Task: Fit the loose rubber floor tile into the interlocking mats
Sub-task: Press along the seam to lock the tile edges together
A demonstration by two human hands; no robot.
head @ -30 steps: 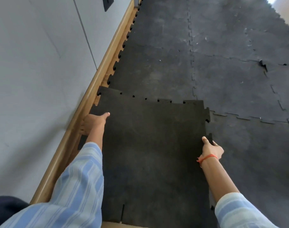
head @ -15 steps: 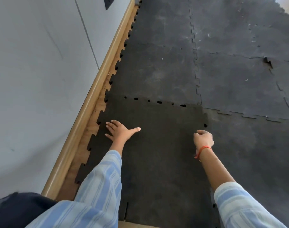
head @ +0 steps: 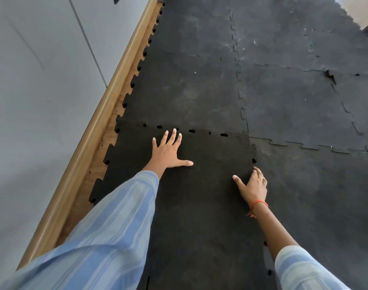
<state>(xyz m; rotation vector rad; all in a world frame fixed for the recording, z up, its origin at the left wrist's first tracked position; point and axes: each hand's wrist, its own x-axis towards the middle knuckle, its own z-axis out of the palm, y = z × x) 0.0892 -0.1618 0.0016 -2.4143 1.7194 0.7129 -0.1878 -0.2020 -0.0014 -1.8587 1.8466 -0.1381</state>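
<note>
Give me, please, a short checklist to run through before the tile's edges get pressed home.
1. Tile lying flat: ok.
2. Far seam closed: not ok, dark gaps show between the tabs.
3. Right seam locked: not ok, tabs look unseated near the corner.
4. Left hand flat by the far seam: ok.
5. Right hand at the right edge: ok.
6. Near edge joined: cannot tell.

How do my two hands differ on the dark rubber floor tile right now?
The left hand lies flat with fingers spread near the dark rubber floor tile's far edge; the right hand sits at its right edge, fingers curled. Only the right wrist wears an orange thread. Both touch the tile.
</note>
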